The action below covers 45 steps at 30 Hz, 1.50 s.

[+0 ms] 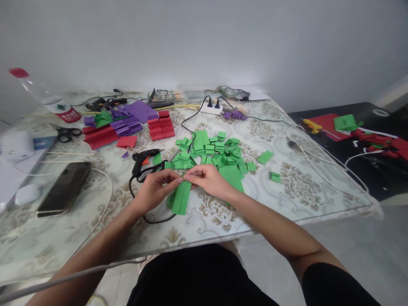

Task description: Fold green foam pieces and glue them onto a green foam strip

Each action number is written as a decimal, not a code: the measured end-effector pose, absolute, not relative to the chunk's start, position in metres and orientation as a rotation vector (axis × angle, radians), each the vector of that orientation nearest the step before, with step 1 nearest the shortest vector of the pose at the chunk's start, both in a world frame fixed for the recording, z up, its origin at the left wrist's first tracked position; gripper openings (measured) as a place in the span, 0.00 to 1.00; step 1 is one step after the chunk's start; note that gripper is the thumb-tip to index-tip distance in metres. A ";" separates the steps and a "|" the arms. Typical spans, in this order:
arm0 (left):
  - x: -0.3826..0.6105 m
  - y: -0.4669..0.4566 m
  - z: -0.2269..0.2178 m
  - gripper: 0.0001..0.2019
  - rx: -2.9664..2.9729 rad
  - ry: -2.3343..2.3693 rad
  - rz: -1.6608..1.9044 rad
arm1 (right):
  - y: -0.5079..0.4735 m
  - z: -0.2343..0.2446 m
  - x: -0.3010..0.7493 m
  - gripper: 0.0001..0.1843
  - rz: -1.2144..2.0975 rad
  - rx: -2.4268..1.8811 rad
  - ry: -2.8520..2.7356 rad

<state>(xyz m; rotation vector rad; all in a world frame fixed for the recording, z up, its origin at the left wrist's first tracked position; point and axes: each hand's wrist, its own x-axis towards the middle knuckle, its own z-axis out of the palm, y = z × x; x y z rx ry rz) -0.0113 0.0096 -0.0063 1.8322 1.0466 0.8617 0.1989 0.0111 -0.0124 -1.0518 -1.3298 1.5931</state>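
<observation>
My left hand point(159, 187) and my right hand point(207, 180) meet over the table, both pinching the upper end of a green strip of folded paper point(181, 199). Lengthwise creases run down the strip, which hangs toward me. Just beyond my hands lies a pile of small folded green paper pieces point(219, 148). A larger green sheet point(232, 176) lies beside my right wrist, partly under the pile. To the left of my left hand rest a black glue gun point(143, 159) and black-handled scissors point(151, 169), whose blades reach toward the pile.
Red folded paper point(161, 126) and purple paper point(140, 111) lie farther back. A phone point(65, 187), a bottle point(60, 106) and other scissors point(65, 132) are at left. A power strip point(212, 107) sits at the back, its cords crossing the table. A yellow glue gun point(312, 126) lies on the right.
</observation>
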 end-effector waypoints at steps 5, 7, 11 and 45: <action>-0.011 0.011 -0.002 0.18 1.749 1.014 0.837 | 0.013 -0.013 0.199 0.18 1.579 -1.034 -1.294; -0.011 0.013 -0.003 0.19 1.665 0.993 0.774 | 0.013 -0.012 0.199 0.18 1.565 -1.027 -1.296; -0.013 0.015 -0.006 0.19 1.416 0.927 0.678 | 0.012 -0.010 0.198 0.19 1.553 -1.020 -1.295; -0.011 0.009 -0.006 0.10 1.613 1.030 0.909 | 0.008 -0.022 0.191 0.12 1.443 -0.874 -1.331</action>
